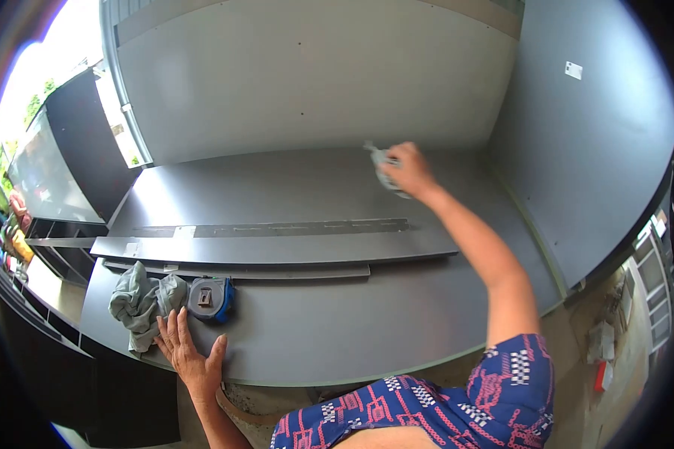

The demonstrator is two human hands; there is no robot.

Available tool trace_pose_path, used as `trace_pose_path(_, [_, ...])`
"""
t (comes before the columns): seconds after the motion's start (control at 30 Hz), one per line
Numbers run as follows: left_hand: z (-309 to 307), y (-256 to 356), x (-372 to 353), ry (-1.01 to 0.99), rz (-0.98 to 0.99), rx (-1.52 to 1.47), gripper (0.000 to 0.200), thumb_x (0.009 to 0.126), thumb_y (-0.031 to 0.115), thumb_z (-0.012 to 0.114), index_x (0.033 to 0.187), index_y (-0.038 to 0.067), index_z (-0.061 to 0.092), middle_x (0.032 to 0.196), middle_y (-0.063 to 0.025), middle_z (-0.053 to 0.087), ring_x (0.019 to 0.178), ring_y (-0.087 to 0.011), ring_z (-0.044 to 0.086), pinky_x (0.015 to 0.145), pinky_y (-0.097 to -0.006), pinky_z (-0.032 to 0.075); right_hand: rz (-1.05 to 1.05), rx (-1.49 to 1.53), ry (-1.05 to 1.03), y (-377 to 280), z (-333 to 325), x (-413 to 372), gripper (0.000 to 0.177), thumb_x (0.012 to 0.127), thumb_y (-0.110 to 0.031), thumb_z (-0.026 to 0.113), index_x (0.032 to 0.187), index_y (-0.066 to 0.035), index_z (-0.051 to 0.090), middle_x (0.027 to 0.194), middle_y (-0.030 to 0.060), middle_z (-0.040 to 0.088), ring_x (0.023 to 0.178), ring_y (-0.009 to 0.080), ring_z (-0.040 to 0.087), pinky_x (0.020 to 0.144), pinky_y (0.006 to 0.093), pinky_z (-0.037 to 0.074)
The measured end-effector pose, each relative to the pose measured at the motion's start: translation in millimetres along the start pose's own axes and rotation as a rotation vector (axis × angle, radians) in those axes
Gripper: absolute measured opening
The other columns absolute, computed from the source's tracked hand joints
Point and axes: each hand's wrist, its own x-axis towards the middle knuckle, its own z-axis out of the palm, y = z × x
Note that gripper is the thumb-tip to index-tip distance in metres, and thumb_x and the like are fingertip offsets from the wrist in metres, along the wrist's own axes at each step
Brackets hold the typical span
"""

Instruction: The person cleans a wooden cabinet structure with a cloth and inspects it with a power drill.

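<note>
My right hand is closed round a pale grey cloth over the far part of the dark grey panel; cloth and fingers are slightly blurred. At the panel's near left edge, my left hand rests with its fingers spread, fingertips beside a crumpled grey-green cloth. A blue and black tape measure lies just right of that cloth. Behind them, long narrow grey boards lie across the panel.
An upright grey panel with a small white label stands at the right, and a pale panel rises at the back. Dark cabinet parts stand at the left. A light-coloured rack is at the far right.
</note>
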Motion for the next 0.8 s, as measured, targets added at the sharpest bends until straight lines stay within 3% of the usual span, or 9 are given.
trace_pose_path(0.1, [-0.7,3.9,0.6,-0.017,-0.011,0.032,0.082,0.071,0.053,0.067,0.135,0.007,0.044,0.139,-0.0127,0.041,0.139,-0.0329,0.021,0.113,-0.0511,0.006,-0.107,0.083,-0.084,-31.2,92.6,47.0,0.036,0.077,-0.034,0.066,0.103,-0.009,0.063,0.117,0.0148,0.049,0.107,0.0299,0.053,0.090,0.0411,0.045])
trace_pose_path(0.17, [-0.4,5.0,-0.3,-0.021,-0.020,0.045,0.084,0.071,0.056,0.066,0.135,0.007,0.043,0.139,-0.0132,0.041,0.139,-0.0330,0.022,0.113,-0.0511,0.006,-0.115,-0.165,-0.472,-62.1,129.7,57.0,0.054,0.083,-0.046,0.057,0.125,-0.012,0.054,0.138,0.0153,0.038,0.130,0.0328,0.035,0.106,0.0452,0.032])
trace_pose_path(0.27, [1.8,4.6,3.5,-0.030,-0.010,0.069,0.086,0.072,0.059,0.064,0.136,0.007,0.042,0.139,-0.0138,0.041,0.139,-0.0333,0.022,0.113,-0.0508,0.006,-0.126,-0.168,-0.797,-84.8,165.1,50.7,0.063,0.089,-0.055,0.043,0.141,-0.020,0.038,0.151,0.0109,0.021,0.141,0.0317,0.015,0.113,0.0520,0.016])
trace_pose_path(0.37, [2.8,1.2,0.9,-0.045,-0.014,0.094,0.087,0.072,0.060,0.064,0.137,0.007,0.041,0.140,-0.0141,0.040,0.139,-0.0334,0.022,0.113,-0.0500,0.007,-0.122,-0.088,-0.790,-57.8,191.8,69.8,0.064,0.092,-0.056,0.035,0.146,-0.024,0.028,0.155,0.0056,0.011,0.143,0.0296,0.004,0.113,0.0555,0.008])
trace_pose_path(0.5, [3.3,2.9,1.1,-0.065,-0.036,0.136,0.086,0.072,0.057,0.065,0.138,0.007,0.040,0.141,-0.0143,0.039,0.139,-0.0333,0.022,0.113,-0.0485,0.008,0.046,-0.234,-0.743,15.6,177.5,92.7,0.061,0.092,-0.051,0.038,0.145,-0.024,0.029,0.155,0.0026,0.012,0.143,0.0281,0.010,0.112,0.0570,0.012])
trace_pose_path(0.63, [5.1,6.8,2.4,-0.075,-0.019,0.170,0.087,0.072,0.054,0.065,0.139,0.005,0.039,0.141,-0.0137,0.039,0.139,-0.0329,0.021,0.113,-0.0475,0.009,0.308,-0.363,-0.710,107.5,111.1,90.4,0.062,0.092,-0.054,0.035,0.146,-0.023,0.028,0.156,0.0044,0.011,0.143,0.0271,0.010,0.112,0.0548,0.015])
trace_pose_path(0.73, [7.8,-1.8,2.4,-0.087,0.009,0.187,0.089,0.072,0.056,0.064,0.139,0.004,0.037,0.142,-0.0143,0.039,0.139,-0.0326,0.021,0.113,-0.0473,0.009,0.470,-0.448,-0.604,190.8,83.8,76.5,0.063,0.093,-0.054,0.034,0.146,-0.021,0.028,0.155,0.0053,0.014,0.142,0.0283,0.015,0.113,0.0519,0.017])
trace_pose_path(0.8, [7.9,-3.3,2.5,-0.092,0.012,0.196,0.089,0.073,0.058,0.063,0.139,0.004,0.037,0.142,-0.0148,0.038,0.139,-0.0328,0.021,0.113,-0.0474,0.009,0.629,-0.474,-0.524,212.7,47.8,60.7,0.062,0.093,-0.054,0.032,0.145,-0.020,0.031,0.153,0.0068,0.019,0.140,0.0301,0.019,0.113,0.0497,0.019])
